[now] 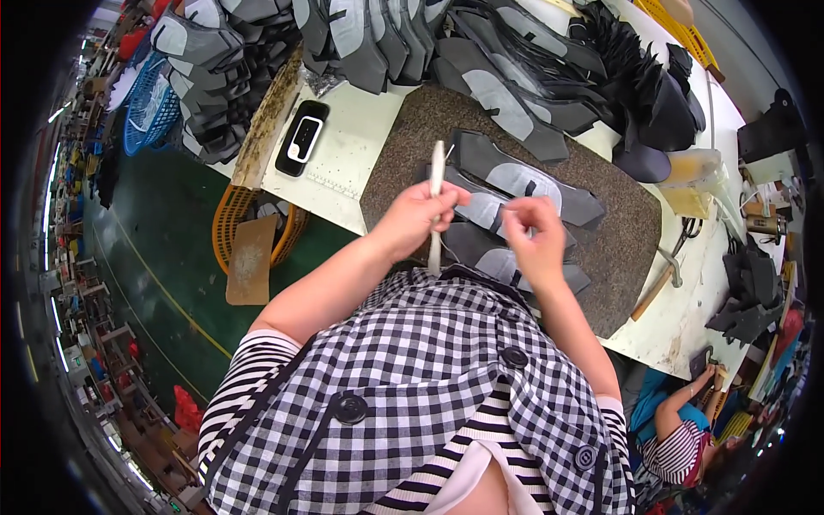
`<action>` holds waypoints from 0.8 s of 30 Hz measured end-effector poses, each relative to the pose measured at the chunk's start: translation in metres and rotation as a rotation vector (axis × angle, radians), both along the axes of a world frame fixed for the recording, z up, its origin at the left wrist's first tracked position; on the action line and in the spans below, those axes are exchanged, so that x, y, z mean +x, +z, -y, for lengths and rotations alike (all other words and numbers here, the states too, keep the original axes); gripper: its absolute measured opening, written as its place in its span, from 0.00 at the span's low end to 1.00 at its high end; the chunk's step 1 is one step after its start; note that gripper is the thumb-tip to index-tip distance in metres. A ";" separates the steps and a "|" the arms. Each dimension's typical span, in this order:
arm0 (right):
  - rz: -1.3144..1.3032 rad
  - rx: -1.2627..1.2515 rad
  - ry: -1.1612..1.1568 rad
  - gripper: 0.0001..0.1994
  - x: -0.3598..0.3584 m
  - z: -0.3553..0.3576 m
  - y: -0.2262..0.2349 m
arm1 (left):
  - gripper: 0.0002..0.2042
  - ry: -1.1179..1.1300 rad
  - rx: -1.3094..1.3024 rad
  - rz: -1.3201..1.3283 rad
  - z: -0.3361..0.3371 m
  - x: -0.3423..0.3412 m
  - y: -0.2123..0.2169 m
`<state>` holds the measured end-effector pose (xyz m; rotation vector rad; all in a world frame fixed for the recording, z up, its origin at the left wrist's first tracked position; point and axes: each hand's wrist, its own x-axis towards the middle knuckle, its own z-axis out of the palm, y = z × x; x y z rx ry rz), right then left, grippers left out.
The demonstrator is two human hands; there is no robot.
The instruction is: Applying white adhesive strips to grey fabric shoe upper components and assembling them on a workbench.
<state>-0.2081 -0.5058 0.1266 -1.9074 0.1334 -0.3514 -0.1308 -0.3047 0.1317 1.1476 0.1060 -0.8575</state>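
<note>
My left hand (418, 215) is closed around a long, pale stick-like tool (438, 163), held upright over the near left part of a brown speckled board (622, 249). To its right, my right hand (538, 240) hovers with thumb and fingertips pinched together; whatever they hold, if anything, is too small to make out. Beneath and between the hands lie dark grey shoe-upper pieces with light grey patches: a far piece (506, 178), a middle piece (477, 209) and a near piece (489, 260). My right hand partly covers them.
Stacked grey pieces (360, 43) crowd the table's far side. A phone (290, 159) with a white device on it lies left. Right are a hammer (652, 293), scissors (689, 230) and a yellowish container (693, 176). An orange basket (225, 230) stands below; a co-worker (678, 442) sits lower right.
</note>
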 end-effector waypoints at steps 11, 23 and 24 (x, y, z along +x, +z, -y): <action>-0.175 0.019 -0.073 0.17 0.017 -0.049 0.018 | 0.13 -0.006 0.412 0.604 0.035 -0.028 -0.012; -0.416 1.126 -0.204 0.09 -0.010 -0.045 -0.006 | 0.25 -0.107 0.012 0.374 0.039 -0.036 -0.016; -0.387 1.197 -0.209 0.08 -0.013 -0.042 -0.009 | 0.26 -0.111 -0.187 0.217 0.040 -0.035 -0.015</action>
